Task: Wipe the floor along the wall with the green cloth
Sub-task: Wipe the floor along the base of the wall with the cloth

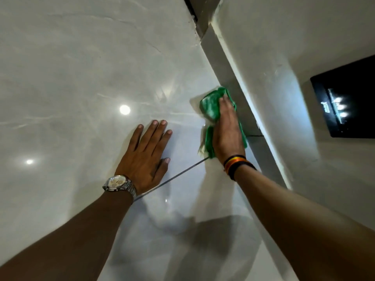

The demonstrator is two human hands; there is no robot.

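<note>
Head view, looking straight down at glossy marble-look floor (pixel 81 67) with ceiling lights bouncing off it. Right hand (pixel 228 128) pressed flat on the green cloth (pixel 211 106), fingers laid out over the top rather than curled in a grip, so nothing actually clenched, just palm weight pinning it down. Cloth bunched and sitting on the floor tile, its far edge touching the grey skirting (pixel 239 98) at the foot of the wall (pixel 284 47). Makes sense for getting into that seam where dust collects. Left hand (pixel 146 151) spread wide open on bare tile beside it, holding nothing, clearly there as a prop to carry body weight while leaning in. Wristwatch (pixel 116 183) on that arm, striped bands (pixel 237 164) on the other wrist. Thin dark grout line (pixel 172 178) running from under the left wrist to the cloth's near end. Black glossy panel (pixel 349 98) up on the wall, well clear of the action. Probably mid-stroke along the skirting, with plenty of wall line left toward the doorway corner (pixel 194 15) up top. Slippery-looking tile, so worth watching that bracing palm.
</note>
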